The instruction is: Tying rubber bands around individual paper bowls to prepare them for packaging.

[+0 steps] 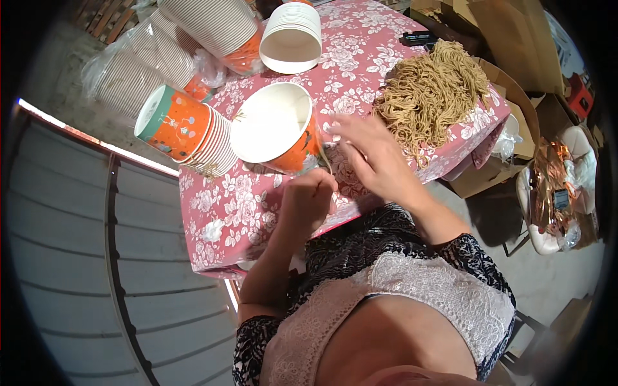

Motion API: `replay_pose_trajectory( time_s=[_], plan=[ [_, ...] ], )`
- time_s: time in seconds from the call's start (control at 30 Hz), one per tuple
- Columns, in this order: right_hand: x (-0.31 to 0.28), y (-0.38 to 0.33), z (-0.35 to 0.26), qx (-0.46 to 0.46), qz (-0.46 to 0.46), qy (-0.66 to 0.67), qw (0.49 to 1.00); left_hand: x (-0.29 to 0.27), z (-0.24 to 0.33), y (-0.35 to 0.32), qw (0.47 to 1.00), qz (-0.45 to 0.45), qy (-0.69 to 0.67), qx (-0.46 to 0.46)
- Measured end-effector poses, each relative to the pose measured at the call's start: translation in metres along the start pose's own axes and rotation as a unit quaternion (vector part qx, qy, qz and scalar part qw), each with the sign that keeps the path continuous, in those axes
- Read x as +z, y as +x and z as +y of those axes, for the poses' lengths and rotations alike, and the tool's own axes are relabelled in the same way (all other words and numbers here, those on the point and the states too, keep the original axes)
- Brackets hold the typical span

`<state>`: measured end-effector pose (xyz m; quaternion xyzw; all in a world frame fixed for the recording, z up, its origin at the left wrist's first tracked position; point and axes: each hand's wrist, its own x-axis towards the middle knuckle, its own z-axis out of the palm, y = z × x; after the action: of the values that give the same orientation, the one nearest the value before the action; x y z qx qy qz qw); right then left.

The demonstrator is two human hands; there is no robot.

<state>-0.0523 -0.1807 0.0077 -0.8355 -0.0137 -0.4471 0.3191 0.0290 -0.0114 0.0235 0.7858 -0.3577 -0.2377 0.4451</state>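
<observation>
My left hand (308, 198) is curled closed near the table's front edge, just below a white-lined orange paper tub (297, 156). A thin tan strand (327, 163) rises from its fingers, beside the tub's right side. My right hand (378, 159) hovers to the right of the tub, its fingers stretched out and slightly blurred. No held thing shows in it. The tub leans with its wide mouth toward the upper left. Beyond my right hand lies a loose tangled pile of tan cord-like strands (438, 90).
A nested stack of orange and green paper tubs (180, 128) lies left. Plastic-wrapped tub stacks (132, 74) and white nested tubs (291, 38) stand behind. A floral cloth (241, 199) covers the table. Cardboard boxes (515, 35) and a cluttered white chair (546, 241) are at right.
</observation>
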Motion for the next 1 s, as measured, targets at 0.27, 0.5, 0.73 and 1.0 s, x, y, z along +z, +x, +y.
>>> replay_pose_trajectory(
  time_s=[0.27, 0.5, 0.73, 1.0],
  plan=[
    [0.014, -0.014, -0.011, 0.182, -0.113, 0.322, 0.922, -0.031, 0.040, 0.010, 0.996, -0.071, 0.014, -0.055],
    [0.018, -0.002, 0.009, 0.187, -0.136, 0.335, 0.913, -0.042, 0.035, 0.017, 0.999, 0.013, 0.006, -0.032],
    [0.021, 0.041, 0.051, 0.223, 0.032, 0.311, 0.923, -0.037, 0.029, 0.043, 0.798, 0.291, 0.404, 0.340],
    [0.012, 0.071, 0.079, 0.229, 0.202, 0.265, 0.915, -0.055, 0.017, 0.026, 0.895, 0.169, 0.334, 0.245]
  ],
)
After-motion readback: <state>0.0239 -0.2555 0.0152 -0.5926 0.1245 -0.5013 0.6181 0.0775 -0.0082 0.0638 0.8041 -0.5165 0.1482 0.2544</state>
